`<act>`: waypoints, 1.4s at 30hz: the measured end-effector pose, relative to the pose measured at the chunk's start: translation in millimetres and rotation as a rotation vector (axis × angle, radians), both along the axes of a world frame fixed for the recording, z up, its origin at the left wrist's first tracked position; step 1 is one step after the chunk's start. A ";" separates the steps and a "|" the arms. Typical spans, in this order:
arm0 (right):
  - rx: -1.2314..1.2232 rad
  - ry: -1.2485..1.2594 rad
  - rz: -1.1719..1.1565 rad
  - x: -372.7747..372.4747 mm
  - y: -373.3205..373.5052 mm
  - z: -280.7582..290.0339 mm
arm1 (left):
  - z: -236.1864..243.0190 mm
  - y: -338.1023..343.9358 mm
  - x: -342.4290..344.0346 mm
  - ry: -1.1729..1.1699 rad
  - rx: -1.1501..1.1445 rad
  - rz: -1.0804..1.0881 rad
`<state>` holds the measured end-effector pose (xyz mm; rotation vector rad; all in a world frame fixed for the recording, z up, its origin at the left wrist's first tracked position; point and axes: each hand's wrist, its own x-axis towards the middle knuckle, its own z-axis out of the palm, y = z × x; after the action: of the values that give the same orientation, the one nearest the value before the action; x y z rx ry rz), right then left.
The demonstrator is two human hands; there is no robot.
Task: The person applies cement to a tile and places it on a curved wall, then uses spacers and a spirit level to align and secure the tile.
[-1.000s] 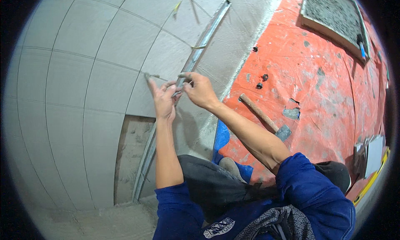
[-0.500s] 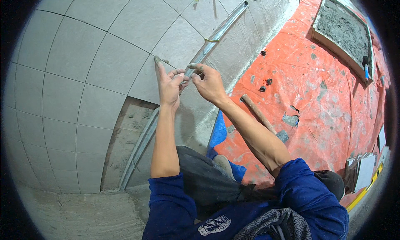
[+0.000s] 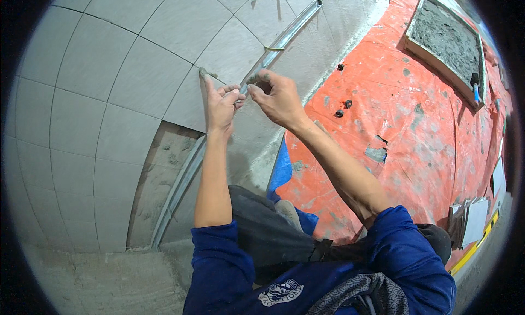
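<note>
Left hand: the left hand is against the tiles, forefinger stretched up, its tip near a tile corner, thumb and other fingers folded in by the rail; whether they grip anything is hidden; the fingertip keeps the same spot as one second ago
Right hand: the right hand is just beside the left, over the rail, thumb and forefinger bent into a narrow loop, tips closer together than half a second ago; I cannot tell whether anything is between them
Rail: the long metal rail slants along the right edge of the tiles, passes behind the hands, and shows again beside the left forearm; a yellow strip crosses it above the hands
Tiles: large grey tiles in a grid fill the left side; a bare gap lies below the hands, showing more than a second ago
Hammer: the hammer is now mostly covered by the right forearm, only the handle end showing; earlier its head was visible
Sheet: a stained orange sheet covers the floor at right
Tray: at upper right, a tray of grey mortar
</note>
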<state>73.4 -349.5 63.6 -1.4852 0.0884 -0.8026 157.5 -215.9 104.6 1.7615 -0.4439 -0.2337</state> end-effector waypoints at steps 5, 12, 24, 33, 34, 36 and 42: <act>0.066 -0.080 -0.024 -11.5 -13.5 18.5 | -0.4 -1.9 -2.2 -0.069 0.089 0.043; -0.180 -0.204 -0.003 -33.8 -41.4 50.5 | -0.5 -4.4 -5.6 -0.091 0.059 0.035; -0.958 0.604 -0.354 -237.3 -269.0 21.3 | -9.0 1.7 1.9 -0.077 -0.027 0.059; -0.061 0.902 -1.147 -533.6 -114.0 -142.8 | -57.7 26.1 121.6 -0.865 0.356 -0.345; 0.008 0.853 -1.255 -556.0 -81.7 -150.8 | -78.8 7.6 122.1 -0.734 0.301 -0.269; 0.087 1.023 -1.515 -593.3 -25.9 -161.4 | -115.5 -38.4 116.3 -0.615 0.271 -0.263; 0.609 1.526 -1.859 -718.3 88.5 -213.7 | -159.3 -141.7 57.5 -0.460 0.281 -0.340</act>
<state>-644.9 -261.0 -150.0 -0.7060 2.8106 -0.5755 215.0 -357.6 -54.8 2.0102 -1.0910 -0.1305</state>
